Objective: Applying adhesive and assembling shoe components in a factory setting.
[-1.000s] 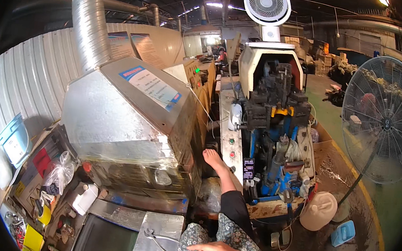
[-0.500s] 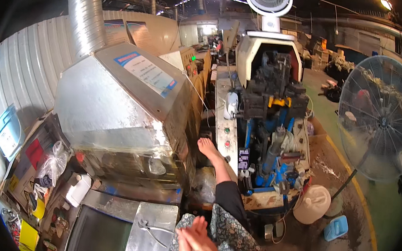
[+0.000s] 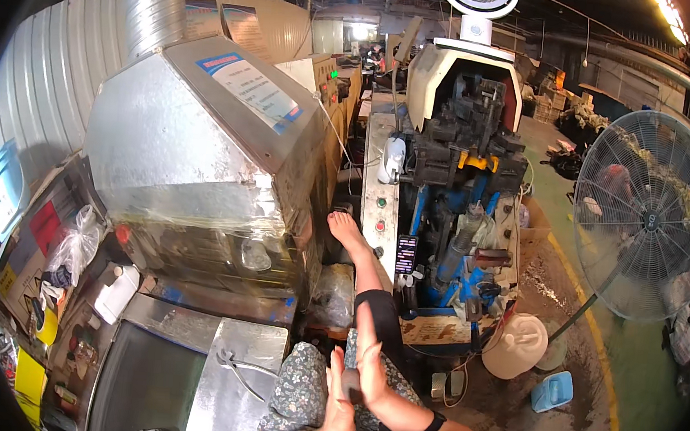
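Note:
My left hand (image 3: 335,408), with a thin bracelet at its wrist, is raised over the patterned cloth (image 3: 295,379) on my lap. Facing it, palm to palm, is my right hand (image 3: 374,374), which has a black band at the wrist. Both hands have their fingers stretched out and look open. A small dark patch shows between the palms; I cannot make out what it is. To the left of my hands, pliers (image 3: 243,372) lie on a bare metal plate (image 3: 217,410), touched by neither hand.
Left stands a large metal hood (image 3: 180,127) with a duct; a white jug (image 3: 116,294) is below it. Ahead, a bare foot (image 3: 347,230) is beside a dark machine (image 3: 474,145). Right are a round jug (image 3: 517,345), a blue basket (image 3: 551,391) and a standing fan (image 3: 648,217).
My hands were pressed together and pointing up to the left; now the palms have drawn apart and the fingers point upward. The view has shifted slightly.

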`<state>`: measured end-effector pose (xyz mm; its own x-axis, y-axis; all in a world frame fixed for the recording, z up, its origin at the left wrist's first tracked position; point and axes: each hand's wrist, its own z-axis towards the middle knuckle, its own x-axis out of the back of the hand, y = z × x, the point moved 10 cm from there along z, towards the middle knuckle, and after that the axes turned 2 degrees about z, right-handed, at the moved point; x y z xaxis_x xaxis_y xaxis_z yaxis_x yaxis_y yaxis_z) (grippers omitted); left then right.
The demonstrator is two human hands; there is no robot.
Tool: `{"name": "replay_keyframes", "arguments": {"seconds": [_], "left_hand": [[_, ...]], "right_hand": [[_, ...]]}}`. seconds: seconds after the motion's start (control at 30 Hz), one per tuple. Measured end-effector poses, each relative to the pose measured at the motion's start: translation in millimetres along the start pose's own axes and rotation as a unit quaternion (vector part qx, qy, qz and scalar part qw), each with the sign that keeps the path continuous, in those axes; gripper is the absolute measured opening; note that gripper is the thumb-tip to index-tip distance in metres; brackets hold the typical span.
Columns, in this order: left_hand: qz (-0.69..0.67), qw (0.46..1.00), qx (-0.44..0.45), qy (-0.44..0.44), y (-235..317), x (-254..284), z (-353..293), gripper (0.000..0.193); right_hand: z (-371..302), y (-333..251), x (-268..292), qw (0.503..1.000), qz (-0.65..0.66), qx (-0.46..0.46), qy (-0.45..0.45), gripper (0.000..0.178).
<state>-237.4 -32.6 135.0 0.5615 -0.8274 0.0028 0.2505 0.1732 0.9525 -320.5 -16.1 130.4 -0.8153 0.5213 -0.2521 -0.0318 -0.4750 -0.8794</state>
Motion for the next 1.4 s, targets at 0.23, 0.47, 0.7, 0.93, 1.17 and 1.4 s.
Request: {"name": "replay_keyframes", "arguments": {"seconds": [0.23,0.47,0.7,0.93,1.17,1.4], "left_hand": [[-0.033,0.997,-0.001,0.065,19.2,14.9,16.9,0.091],[-0.009,0.998,-0.028,0.047,29.3,4.5,18.2,0.091],[0.026,0.998,-0.051,0.033,36.1,-6.1,17.3,0.090],[-0.075,0.990,-0.076,0.095,17.9,-9.5,17.3,0.078],[-0.090,0.994,0.057,-0.027,-73.5,-41.4,-13.6,0.060],[-0.124,0.985,0.101,-0.065,-118.5,-34.6,-39.7,0.048]], "right_hand": [[-37.9,2.4,-9.8,0.993,-0.038,0.013,-0.108,0.084],[-76.6,-19.5,-26.3,0.985,-0.123,0.045,-0.111,0.101],[-15.7,-46.5,12.5,0.996,-0.026,0.070,-0.045,0.093],[-68.6,-49.6,-3.4,0.949,-0.258,0.179,0.000,0.046],[-46.7,11.8,73.5,0.978,0.148,-0.060,0.135,0.035],[-42.6,0.4,44.0,0.963,0.254,-0.086,0.029,0.041]]}}
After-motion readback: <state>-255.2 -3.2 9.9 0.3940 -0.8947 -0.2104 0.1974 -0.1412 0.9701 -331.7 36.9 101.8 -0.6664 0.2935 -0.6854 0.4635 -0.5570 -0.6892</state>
